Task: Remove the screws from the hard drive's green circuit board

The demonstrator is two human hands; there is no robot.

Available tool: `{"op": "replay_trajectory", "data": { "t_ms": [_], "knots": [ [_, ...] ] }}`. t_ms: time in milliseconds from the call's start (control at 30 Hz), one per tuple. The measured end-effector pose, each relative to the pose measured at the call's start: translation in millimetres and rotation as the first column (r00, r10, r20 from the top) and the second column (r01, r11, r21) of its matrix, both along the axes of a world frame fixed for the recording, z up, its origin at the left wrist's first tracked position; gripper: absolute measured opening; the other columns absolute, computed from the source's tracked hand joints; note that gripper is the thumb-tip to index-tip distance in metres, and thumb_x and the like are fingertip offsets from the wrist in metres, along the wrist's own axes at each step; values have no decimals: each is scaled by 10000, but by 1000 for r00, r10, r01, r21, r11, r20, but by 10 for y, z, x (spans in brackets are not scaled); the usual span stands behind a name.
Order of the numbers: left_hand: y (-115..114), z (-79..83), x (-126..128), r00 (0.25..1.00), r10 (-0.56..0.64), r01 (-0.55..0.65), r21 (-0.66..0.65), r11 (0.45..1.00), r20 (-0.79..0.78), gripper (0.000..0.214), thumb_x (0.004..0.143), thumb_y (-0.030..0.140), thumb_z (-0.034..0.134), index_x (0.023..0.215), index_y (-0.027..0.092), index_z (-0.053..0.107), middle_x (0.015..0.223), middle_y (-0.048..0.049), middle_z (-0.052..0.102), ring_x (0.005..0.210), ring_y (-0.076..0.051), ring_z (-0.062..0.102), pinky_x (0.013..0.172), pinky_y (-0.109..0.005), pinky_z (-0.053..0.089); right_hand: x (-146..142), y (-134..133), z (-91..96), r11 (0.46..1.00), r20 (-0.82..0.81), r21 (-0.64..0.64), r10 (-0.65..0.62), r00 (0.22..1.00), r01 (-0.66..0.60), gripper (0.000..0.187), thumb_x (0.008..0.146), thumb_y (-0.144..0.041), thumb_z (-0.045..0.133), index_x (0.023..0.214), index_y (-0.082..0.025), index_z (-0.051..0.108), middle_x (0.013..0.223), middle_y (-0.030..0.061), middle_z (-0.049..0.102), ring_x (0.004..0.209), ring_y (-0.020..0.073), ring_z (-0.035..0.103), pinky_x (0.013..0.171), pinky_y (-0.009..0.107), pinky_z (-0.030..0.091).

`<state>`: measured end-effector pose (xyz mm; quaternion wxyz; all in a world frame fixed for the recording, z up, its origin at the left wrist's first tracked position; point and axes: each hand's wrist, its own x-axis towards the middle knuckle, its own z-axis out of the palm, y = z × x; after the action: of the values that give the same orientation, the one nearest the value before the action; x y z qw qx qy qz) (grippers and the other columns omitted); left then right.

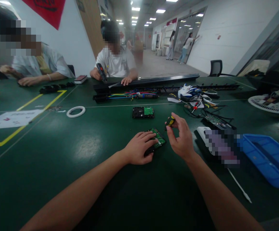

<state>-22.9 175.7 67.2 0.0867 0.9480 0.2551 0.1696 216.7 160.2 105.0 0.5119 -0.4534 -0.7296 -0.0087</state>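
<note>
My left hand (139,148) lies over a hard drive with a green circuit board (157,138) on the dark green table (57,179), fingers curled around its near end. My right hand (181,138) hovers just right of the drive, pinched on a small screwdriver with a yellow and black handle (170,122). The screwdriver's tip is hidden. A second hard drive (143,112) lies farther back in the middle of the table.
A blue tray (266,158) sits at the right, a white stick (239,186) in front of it. Cables, a red screwdriver (196,106) and a long black rail (153,81) lie behind. Two people sit across, one holding a drill (102,72). A white tape ring (76,111) lies left.
</note>
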Motion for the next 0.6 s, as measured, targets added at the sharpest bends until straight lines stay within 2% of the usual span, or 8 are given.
{"op": "replay_trajectory", "data": {
  "t_ms": [200,333,467,600],
  "knots": [
    [8,-22,3,1000,-1,1,4,1000,9,664,884,446,645,1497,207,553,1624,-152,488,1522,-374,433,1238,-594,358,-7,28,-62,994,-96,-41,96,991,-100,597,996,-196,613,1557,-308,441,1437,115,617,1117,248,750,1012,476,648],
    [14,-34,5,1000,3,-3,5,1000,10,664,877,440,649,1491,202,560,1618,-152,497,1519,-371,437,1239,-590,358,9,62,-120,998,-125,-25,50,991,-53,599,975,-222,668,1526,-320,454,1364,101,669,1059,247,758,949,473,665],
    [14,-30,3,1000,1,-1,6,1000,15,667,875,438,655,1489,195,560,1618,-157,497,1519,-371,438,1241,-592,355,30,60,-115,1000,-75,-8,-6,997,5,554,953,-250,712,1466,-329,521,1274,82,690,979,240,752,876,466,675],
    [11,-17,0,1000,-8,8,2,1000,17,673,874,438,658,1492,190,556,1613,-162,500,1517,-374,439,1239,-589,360,20,29,-75,997,-73,-50,53,996,-56,568,983,-222,645,1513,-322,465,1341,88,684,1019,235,760,956,478,656]
  ]
}}
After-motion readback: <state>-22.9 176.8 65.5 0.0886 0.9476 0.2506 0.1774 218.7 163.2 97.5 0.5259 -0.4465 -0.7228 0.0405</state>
